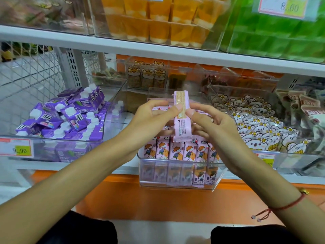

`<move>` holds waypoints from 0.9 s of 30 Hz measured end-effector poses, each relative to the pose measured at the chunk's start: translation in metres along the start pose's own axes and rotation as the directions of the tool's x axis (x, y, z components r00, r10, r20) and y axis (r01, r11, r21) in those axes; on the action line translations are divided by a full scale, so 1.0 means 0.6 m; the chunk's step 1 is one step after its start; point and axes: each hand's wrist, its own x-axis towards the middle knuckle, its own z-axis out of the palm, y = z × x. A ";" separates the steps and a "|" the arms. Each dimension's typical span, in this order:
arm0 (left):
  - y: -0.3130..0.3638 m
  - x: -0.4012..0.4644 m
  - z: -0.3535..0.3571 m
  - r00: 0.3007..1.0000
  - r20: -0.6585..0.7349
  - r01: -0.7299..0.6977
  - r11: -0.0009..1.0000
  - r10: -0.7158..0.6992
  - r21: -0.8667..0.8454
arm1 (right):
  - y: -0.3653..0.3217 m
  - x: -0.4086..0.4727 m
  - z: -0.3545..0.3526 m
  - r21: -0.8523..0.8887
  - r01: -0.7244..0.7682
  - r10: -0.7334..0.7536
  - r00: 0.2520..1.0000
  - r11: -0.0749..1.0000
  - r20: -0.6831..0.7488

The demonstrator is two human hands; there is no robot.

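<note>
A pink snack packet (182,124) stands upright between both hands, its printed back side toward me, above a clear plastic bin (177,180). My left hand (153,118) pinches the packet's left edge with thumb and fingers. My right hand (209,124) pinches its right edge. In the bin stand several more pink packets (175,150) with a cartoon child on the front, packed upright in rows.
A bin of purple drink cartons (66,118) sits to the left with a price tag (16,148). To the right is a bin of white flower-print packets (258,131). An upper shelf (158,50) holds orange cups (158,20) and green packs (281,32). The orange shelf base (158,201) lies below.
</note>
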 end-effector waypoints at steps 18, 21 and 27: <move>0.003 0.006 -0.009 0.991 -0.111 -0.099 0.980 0.081 -0.173 | -0.006 -0.009 0.005 -0.071 0.138 -0.140 0.990 0.988 -0.030; 0.007 0.006 -0.020 0.988 -0.067 -0.145 0.975 0.136 -0.167 | -0.005 -0.003 -0.003 0.069 0.009 -0.010 1.000 0.998 0.008; 0.012 -0.001 -0.021 0.975 -0.020 -0.222 0.974 0.221 -0.048 | -0.004 -0.001 -0.014 0.122 0.024 -0.036 0.995 0.992 0.094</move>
